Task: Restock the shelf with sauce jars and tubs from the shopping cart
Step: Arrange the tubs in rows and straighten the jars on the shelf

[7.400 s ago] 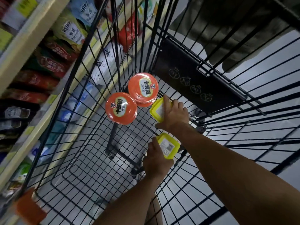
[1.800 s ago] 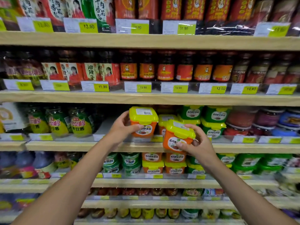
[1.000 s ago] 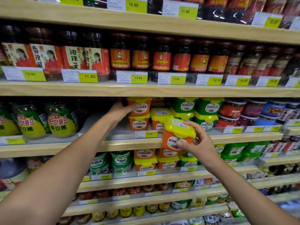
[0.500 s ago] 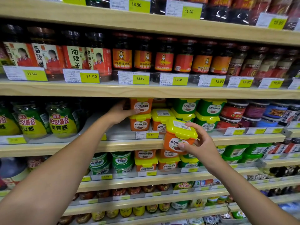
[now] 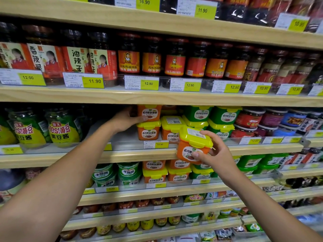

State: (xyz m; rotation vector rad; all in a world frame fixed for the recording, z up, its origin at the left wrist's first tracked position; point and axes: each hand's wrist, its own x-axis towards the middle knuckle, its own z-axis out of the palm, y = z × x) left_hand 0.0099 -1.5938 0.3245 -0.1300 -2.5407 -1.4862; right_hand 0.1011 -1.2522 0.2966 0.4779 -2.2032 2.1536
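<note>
My left hand (image 5: 125, 119) grips an orange sauce tub (image 5: 150, 113) that sits stacked on another orange tub with a yellow lid (image 5: 149, 130) on the middle shelf (image 5: 136, 154); the upper tub's lid is hidden under the shelf above. My right hand (image 5: 215, 153) holds a second orange tub with a yellow lid (image 5: 193, 144) in front of the shelf edge, tilted a little, to the right of the stack. One more orange tub (image 5: 172, 127) stands on the shelf behind it.
Green tubs (image 5: 211, 117) fill the shelf right of the orange ones, green-capped bean paste jars (image 5: 63, 126) stand at left. A bare gap of shelf lies between those jars and the stack. Chili sauce jars (image 5: 152, 58) line the shelf above; more tubs (image 5: 153, 172) sit below.
The upper tub in my left hand has settled squarely on the stack. My right hand has kept its tub in front of the shelf edge, barely shifting.
</note>
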